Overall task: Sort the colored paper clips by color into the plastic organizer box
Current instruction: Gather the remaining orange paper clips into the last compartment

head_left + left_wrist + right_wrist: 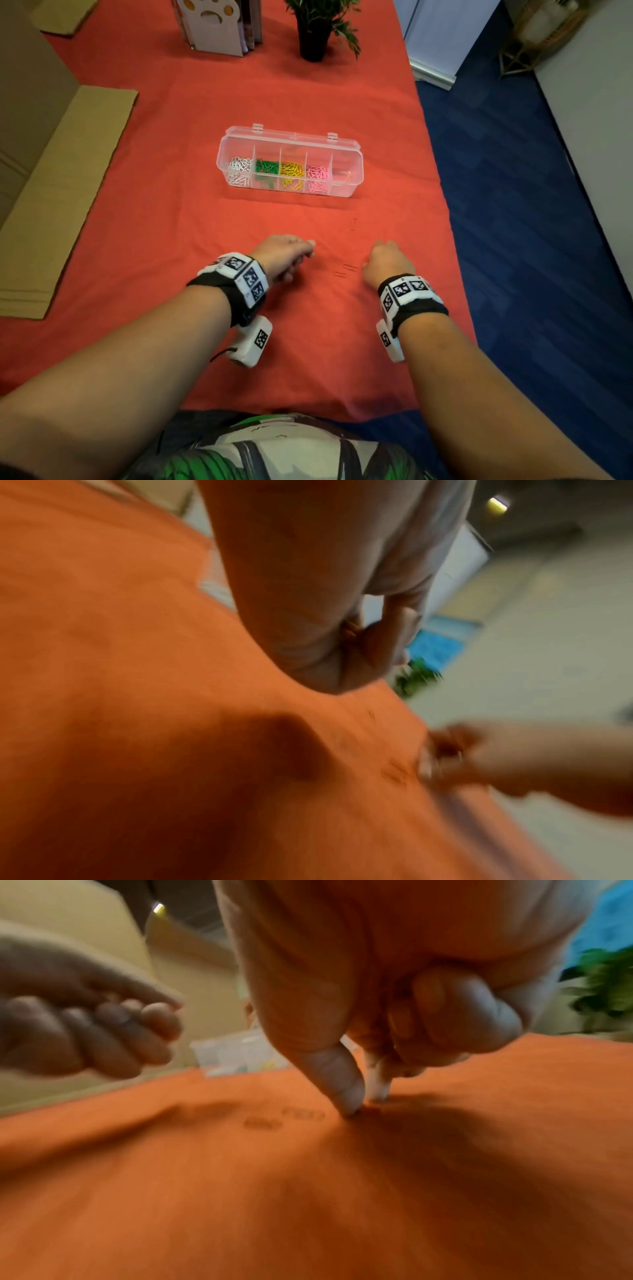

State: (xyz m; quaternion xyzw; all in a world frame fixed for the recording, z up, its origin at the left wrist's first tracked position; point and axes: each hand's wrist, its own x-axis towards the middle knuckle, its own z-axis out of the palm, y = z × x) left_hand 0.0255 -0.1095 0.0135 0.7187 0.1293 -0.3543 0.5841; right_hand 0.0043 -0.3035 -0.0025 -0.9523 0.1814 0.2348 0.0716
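The clear organizer box stands mid-table; its compartments hold white, green, yellow and pink clips, and a red one lies in the rightmost. Two red clips lie on the red cloth between my hands, and another lies nearer the box. My right hand pinches thumb and forefinger onto a red clip that lies on the cloth. My left hand hovers with curled fingers; a blurred reddish bundle, apparently clips, shows in its curl.
Flat cardboard covers the table's left side. A paw-cutout book holder and a potted plant stand at the back. The table's right edge drops to blue carpet.
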